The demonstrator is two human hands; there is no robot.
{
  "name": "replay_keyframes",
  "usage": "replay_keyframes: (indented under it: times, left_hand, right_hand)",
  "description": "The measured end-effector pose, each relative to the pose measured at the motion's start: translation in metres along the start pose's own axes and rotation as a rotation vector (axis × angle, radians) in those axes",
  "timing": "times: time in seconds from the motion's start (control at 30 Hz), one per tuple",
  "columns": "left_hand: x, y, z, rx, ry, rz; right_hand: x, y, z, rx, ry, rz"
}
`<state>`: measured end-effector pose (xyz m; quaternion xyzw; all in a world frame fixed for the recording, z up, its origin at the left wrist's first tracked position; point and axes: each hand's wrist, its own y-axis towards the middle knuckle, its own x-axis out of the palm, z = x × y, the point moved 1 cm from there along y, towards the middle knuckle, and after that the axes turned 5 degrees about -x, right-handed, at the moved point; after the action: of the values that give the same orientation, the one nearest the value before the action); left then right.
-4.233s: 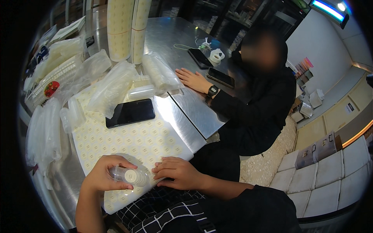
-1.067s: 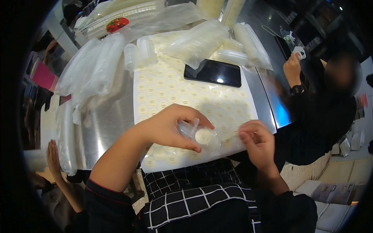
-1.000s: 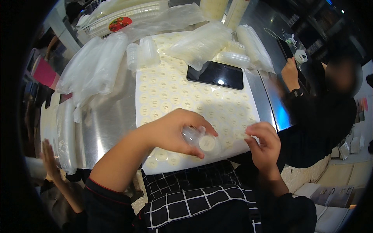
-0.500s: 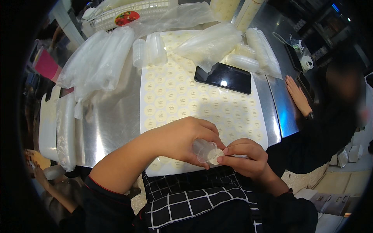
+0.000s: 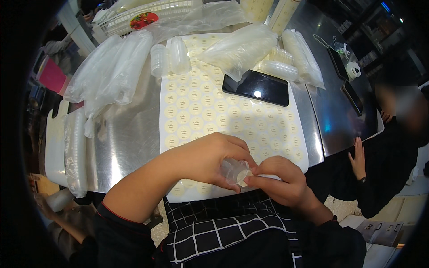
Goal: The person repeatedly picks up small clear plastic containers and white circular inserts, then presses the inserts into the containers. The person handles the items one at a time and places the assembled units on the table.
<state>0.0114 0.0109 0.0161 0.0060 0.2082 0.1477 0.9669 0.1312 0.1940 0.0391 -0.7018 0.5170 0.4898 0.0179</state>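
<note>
My left hand (image 5: 219, 157) is wrapped round a small clear plastic cup (image 5: 232, 171), its round end tilted toward my right. Between the thumb and fingers of my right hand (image 5: 281, 178) is a round cream sticker (image 5: 242, 177), held against the cup's end; my fingers hide part of it. Both hands are over the near part of a white sheet of round cream stickers (image 5: 196, 111) that lies on the metal table. Nested clear cups (image 5: 179, 56) and a second short stack of cups (image 5: 158, 60) lie at the sheet's far left.
A black phone (image 5: 257, 88) rests on the sheet beside a plastic bag (image 5: 241, 47). Bagged cup stacks lie left (image 5: 76, 152) and far right (image 5: 304, 58). A white basket (image 5: 147, 15) stands behind. At right sits another person, one hand (image 5: 358, 158) near the table edge.
My right fingers have shifted slightly left, pressing the sticker closer onto the cup. The cup has turned a little. The person at right has drawn a hand back from the table toward its edge.
</note>
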Motion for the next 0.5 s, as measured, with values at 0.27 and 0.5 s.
replay_keyframes:
  times: [0.27,0.5]
  left_hand:
    - [-0.003,0.002,-0.006,-0.004,-0.035,-0.009]
    - [-0.002,0.001,-0.006,-0.038,-0.027,0.005]
  right_hand:
    - [-0.018,0.008,-0.014,0.252,-0.302,-0.348]
    - [-0.001,-0.006,-0.011,0.121,-0.103,0.052]
